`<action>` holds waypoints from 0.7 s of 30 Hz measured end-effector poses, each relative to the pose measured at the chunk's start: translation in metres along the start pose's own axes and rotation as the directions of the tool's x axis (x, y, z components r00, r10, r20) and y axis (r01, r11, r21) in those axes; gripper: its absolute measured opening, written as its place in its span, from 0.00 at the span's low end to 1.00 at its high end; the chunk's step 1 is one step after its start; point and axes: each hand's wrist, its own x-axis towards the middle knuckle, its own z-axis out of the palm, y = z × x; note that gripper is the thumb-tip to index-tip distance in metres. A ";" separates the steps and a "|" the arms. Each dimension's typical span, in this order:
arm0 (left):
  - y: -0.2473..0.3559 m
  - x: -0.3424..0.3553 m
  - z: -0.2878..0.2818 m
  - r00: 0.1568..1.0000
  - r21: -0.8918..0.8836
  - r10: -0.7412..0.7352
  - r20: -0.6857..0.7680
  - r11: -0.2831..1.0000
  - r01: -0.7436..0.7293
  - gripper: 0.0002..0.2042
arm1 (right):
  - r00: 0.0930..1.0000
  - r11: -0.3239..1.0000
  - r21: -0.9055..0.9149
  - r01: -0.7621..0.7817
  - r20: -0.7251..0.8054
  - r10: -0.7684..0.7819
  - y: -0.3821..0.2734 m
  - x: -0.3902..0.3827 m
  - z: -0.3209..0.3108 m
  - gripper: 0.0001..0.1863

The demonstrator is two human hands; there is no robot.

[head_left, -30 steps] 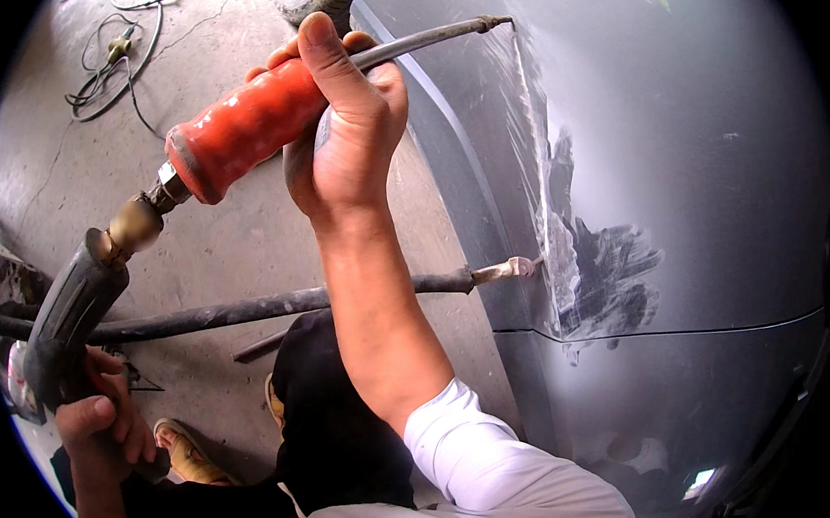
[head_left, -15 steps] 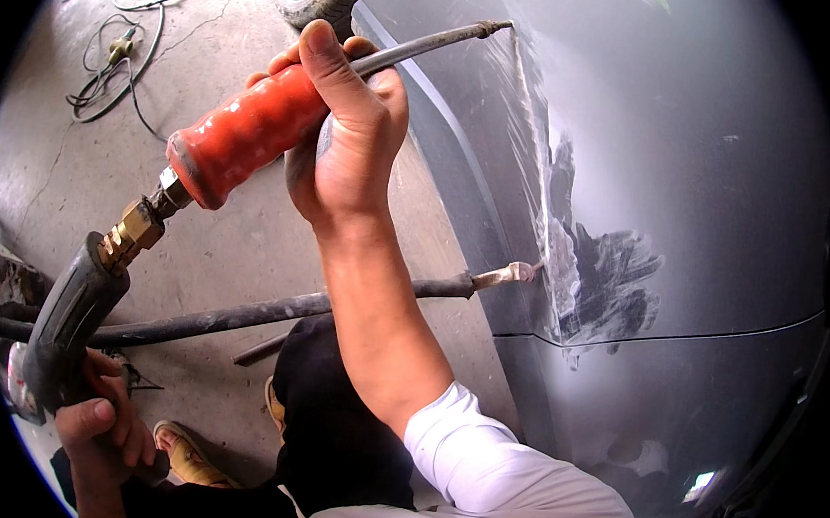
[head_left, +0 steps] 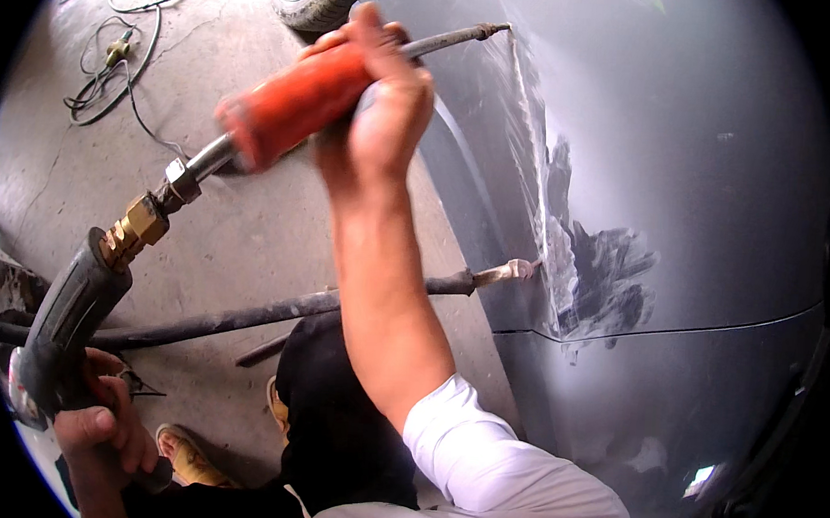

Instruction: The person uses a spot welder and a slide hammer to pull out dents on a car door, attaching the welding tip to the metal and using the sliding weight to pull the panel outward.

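A slide-hammer dent puller (head_left: 143,219) runs from lower left to upper right, its tip touching a dark grey car panel (head_left: 714,207). My left hand (head_left: 111,426) is closed round its black pistol-type grip. My right hand (head_left: 384,119) wraps round the red sliding weight (head_left: 297,101), slightly blurred, part way along the steel rod. The tip meets the top of a scraped, bare-metal crease (head_left: 535,158) in the panel. Lower on the crease, the pale metal end (head_left: 502,274) of a thick black cable (head_left: 227,325) rests against the panel.
A car wheel (head_left: 315,0) stands at the top, near the panel's edge. Thin hoses or cords with a green connector (head_left: 118,52) lie coiled on the concrete floor (head_left: 202,268) at upper left. My sandalled feet (head_left: 189,457) are below, beside the thick cable.
My right hand has slid the red weight up the rod toward the panel, baring steel rod behind it. My left hand and the puller's tip stay nearly in place.
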 end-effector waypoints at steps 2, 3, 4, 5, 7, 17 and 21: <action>0.001 -0.002 0.003 0.999 0.006 -0.033 -0.025 0.999 0.033 0.33 | 1.000 0.981 0.195 -0.003 -0.027 0.008 -0.008 0.004 0.005 0.13; 0.002 -0.003 0.004 0.999 0.015 -0.040 -0.020 0.999 0.040 0.34 | 0.993 0.972 0.233 -0.022 -0.106 0.048 -0.010 0.004 0.006 0.12; 0.002 -0.003 0.005 0.998 0.024 -0.033 -0.044 0.999 0.034 0.34 | 0.997 0.989 0.133 -0.070 -0.019 0.074 -0.006 -0.004 0.011 0.12; 0.003 -0.003 0.005 0.999 0.041 -0.021 -0.048 0.999 0.023 0.34 | 0.990 0.990 -0.002 -0.138 -0.034 0.137 -0.001 -0.015 0.013 0.12; 0.003 -0.002 0.005 0.999 0.043 -0.019 -0.043 0.999 0.021 0.32 | 0.994 0.975 0.202 -0.089 -0.050 0.102 0.010 -0.028 0.022 0.14; -0.011 0.028 -0.025 0.871 0.468 0.480 0.108 0.748 -0.470 0.27 | 0.988 0.952 0.306 -0.032 0.156 -0.017 0.012 -0.019 0.006 0.16; -0.009 0.015 -0.022 0.939 0.361 0.338 0.057 0.870 -0.335 0.28 | 0.989 0.972 0.232 0.036 0.133 -0.068 0.011 -0.021 0.010 0.16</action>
